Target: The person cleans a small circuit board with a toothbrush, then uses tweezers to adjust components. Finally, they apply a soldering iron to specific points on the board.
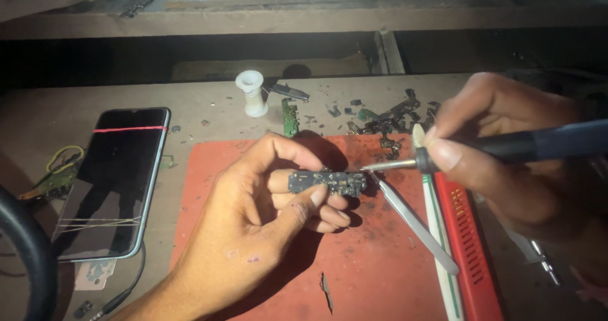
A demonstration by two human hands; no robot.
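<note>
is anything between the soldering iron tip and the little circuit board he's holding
Nothing visible. The soldering iron in the right hand points its tip straight at the right end of the circuit board, pinched in the left hand. The tweezers lie just below that path, on the red mat.

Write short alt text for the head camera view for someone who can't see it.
A left hand holds a small dark circuit board over a red mat while the right hand touches a soldering iron to its end. A smartphone lies to the left.
</note>
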